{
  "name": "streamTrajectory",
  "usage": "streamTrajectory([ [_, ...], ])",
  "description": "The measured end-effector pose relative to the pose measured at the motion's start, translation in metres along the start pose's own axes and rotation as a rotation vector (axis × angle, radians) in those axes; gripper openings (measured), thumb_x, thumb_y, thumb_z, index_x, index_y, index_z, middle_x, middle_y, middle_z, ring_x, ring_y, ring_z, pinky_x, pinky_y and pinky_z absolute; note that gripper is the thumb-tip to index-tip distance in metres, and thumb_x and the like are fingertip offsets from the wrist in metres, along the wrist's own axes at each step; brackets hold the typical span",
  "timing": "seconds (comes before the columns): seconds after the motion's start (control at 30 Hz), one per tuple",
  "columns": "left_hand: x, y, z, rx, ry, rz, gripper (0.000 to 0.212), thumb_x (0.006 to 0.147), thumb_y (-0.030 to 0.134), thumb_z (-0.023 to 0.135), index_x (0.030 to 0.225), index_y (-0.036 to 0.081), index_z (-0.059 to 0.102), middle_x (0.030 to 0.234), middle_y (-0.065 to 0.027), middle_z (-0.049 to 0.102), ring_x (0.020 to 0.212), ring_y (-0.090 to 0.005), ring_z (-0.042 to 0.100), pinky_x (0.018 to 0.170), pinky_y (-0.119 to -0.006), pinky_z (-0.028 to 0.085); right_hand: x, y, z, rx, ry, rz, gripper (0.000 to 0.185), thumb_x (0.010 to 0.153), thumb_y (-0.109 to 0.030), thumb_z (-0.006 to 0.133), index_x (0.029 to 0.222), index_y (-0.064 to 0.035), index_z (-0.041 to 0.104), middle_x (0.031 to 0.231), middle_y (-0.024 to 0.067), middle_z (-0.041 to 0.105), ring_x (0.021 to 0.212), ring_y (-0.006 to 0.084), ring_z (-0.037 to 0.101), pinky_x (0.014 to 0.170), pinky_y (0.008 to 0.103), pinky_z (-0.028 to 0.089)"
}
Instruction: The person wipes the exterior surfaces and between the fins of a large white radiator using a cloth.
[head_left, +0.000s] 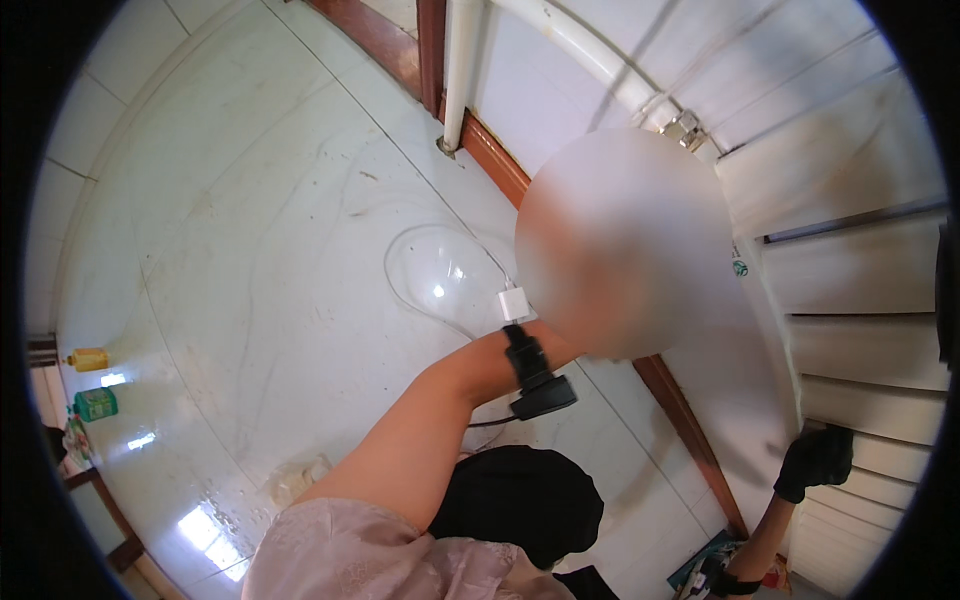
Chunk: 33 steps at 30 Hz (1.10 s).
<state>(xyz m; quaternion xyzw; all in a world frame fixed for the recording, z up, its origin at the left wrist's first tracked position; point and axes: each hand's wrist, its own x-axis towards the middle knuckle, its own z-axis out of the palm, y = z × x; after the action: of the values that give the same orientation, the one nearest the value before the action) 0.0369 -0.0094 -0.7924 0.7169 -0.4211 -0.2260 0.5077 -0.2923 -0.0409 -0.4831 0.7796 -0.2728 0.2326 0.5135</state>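
Observation:
My left forearm (487, 367) reaches up from the bottom under a pale pinkish sleeve (337, 547). A black strap with a small box (541, 397) is around it. A white adapter (514, 304) with a thin white cable sits by the strap. A round blurred patch covers my left hand, so its fingers and anything in them cannot be made out. At the lower right, my right hand (817, 463), in a black glove, is up against the slats of a white radiator (862, 427). Its fingers look curled, but whether they grip something is unclear.
A white pipe (592, 45) with a metal fitting (684, 129) runs to the radiator. Reddish-brown skirting (495, 161) edges the pale tiled floor (262, 225). A yellow bottle (90, 359) and green container (96, 403) stand left. Black fabric (521, 502) is below my arm.

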Motion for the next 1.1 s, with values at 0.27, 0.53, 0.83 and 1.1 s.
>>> streamTrajectory([
  [0.27, 0.003, -0.021, -0.203, -0.394, 0.313, 0.164, 0.023, 0.079, 0.020, 0.053, 0.092, 0.001, 0.053, 0.082, -0.0093, 0.059, 0.076, -0.0248, 0.053, 0.068, -0.036, 0.043, -0.004, 0.004, -0.005, 0.059, -0.020, 0.032, 0.022, 0.075, -0.009, 0.058, 0.095, -0.0027, 0.062, 0.094, 0.0136, 0.062, 0.079, 0.0316, 0.058, 0.067, 0.0397, 0.046],
  [0.53, 0.108, 0.041, -0.430, 0.964, 0.888, 0.652, 0.023, 0.074, 0.015, 0.055, 0.095, 0.007, 0.059, 0.084, -0.0073, 0.059, 0.078, -0.0231, 0.055, 0.077, -0.033, 0.045, -0.003, 0.002, 0.000, 0.023, 0.064, -0.016, 0.021, 0.078, -0.010, 0.057, 0.097, -0.0037, 0.061, 0.100, 0.0141, 0.060, 0.082, 0.0328, 0.056, 0.067, 0.0427, 0.045],
  [0.83, 0.181, -0.010, -0.353, -0.979, 0.537, 0.277, 0.034, 0.094, 0.039, 0.041, 0.106, 0.009, 0.053, 0.093, -0.0036, 0.056, 0.085, -0.0155, 0.053, 0.070, -0.028, 0.046, -0.009, 0.004, -0.007, 0.049, -0.050, 0.069, 0.016, 0.075, -0.012, 0.061, 0.088, -0.0047, 0.065, 0.086, 0.0137, 0.063, 0.072, 0.0301, 0.056, 0.064, 0.0364, 0.045],
  [1.1, 0.191, -0.206, -0.360, -1.088, 0.660, -0.606, 0.044, 0.092, 0.046, 0.040, 0.120, 0.013, 0.050, 0.111, -0.0084, 0.055, 0.094, -0.0222, 0.053, 0.078, -0.032, 0.046, -0.024, 0.001, 0.016, 0.078, -0.034, 0.066, 0.020, 0.077, -0.017, 0.061, 0.094, -0.0075, 0.062, 0.097, 0.0124, 0.060, 0.086, 0.0307, 0.053, 0.073, 0.0405, 0.040],
])
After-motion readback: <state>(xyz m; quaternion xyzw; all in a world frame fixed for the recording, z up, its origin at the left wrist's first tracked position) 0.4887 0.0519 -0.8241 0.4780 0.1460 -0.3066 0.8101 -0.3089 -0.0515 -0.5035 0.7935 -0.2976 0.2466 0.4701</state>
